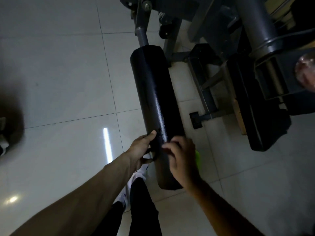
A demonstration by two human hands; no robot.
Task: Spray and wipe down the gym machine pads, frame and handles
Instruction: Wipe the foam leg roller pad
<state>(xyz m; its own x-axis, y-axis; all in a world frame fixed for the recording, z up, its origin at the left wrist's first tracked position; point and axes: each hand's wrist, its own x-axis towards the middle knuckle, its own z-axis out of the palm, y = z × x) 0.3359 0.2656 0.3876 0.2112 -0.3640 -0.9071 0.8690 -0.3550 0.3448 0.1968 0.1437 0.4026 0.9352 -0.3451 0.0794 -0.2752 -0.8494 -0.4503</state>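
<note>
Dim gym, pale tiled floor [68, 74]: a person stands over a long black roller pad [153, 92] that juts from the machine's grey frame [141, 34], both hands at its near end.

The left hand [141, 149] sits at the pad's left edge, thumb [152, 134] laid flat on the vinyl. Its fingers curl under around something dark, and the light is too poor to tell what that grip has, if anything.

The right hand [183, 160] arches over the top of the pad, fingertips [166, 146] touching the surface. A bright green thing [198, 159] peeks out from behind that hand. It may be the cloth or the sprayer, but whether the grip has it cannot be told.

White shoes [139, 174] show directly below the hands. A 2nd black pad [265, 126] lies well apart to the right, among the frame's bars.

The step in hand looks like work on this 1 roller, at its near end only. No spray sheen or wipe marks can be made out in the gloom. The next move likely calls for steadying the roller with the left hand so it cannot turn. The right would then draw the wipe along its length toward the frame. The frame bars, the other pad and the handles are all yet to be reached.
</note>
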